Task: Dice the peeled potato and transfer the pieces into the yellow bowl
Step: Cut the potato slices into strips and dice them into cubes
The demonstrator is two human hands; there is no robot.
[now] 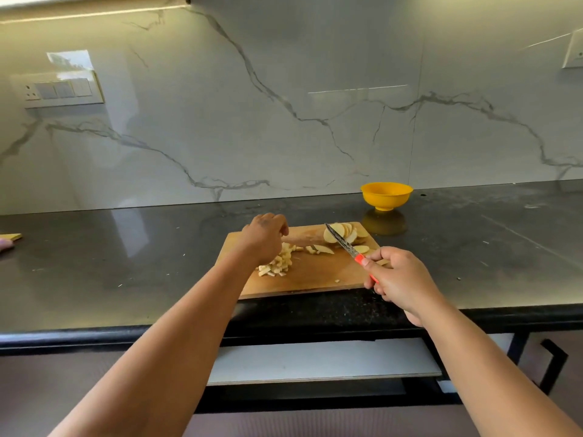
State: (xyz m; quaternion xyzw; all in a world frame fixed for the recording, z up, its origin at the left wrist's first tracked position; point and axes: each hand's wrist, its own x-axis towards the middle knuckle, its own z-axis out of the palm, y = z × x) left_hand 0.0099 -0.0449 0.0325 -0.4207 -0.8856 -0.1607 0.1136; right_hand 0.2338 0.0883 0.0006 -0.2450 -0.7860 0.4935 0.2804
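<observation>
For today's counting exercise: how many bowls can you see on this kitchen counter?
1. The yellow bowl stands on the dark counter against the marble wall, beyond the far right corner of the cutting board. No other bowl shows.

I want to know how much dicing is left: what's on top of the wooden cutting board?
On the wooden cutting board: diced potato pile partly hidden by the left hand, and uncut round potato slices.

Bright, even light. Strip glow along top left edge above marble wall (pixel 284 105). Glossy dark counter (pixel 126 263) throws pale glare patches and mirrors yellow bowl (pixel 386 194). Wide-angle bend at frame edges. Slightly soft overall; forearms in foreground softest.
</observation>
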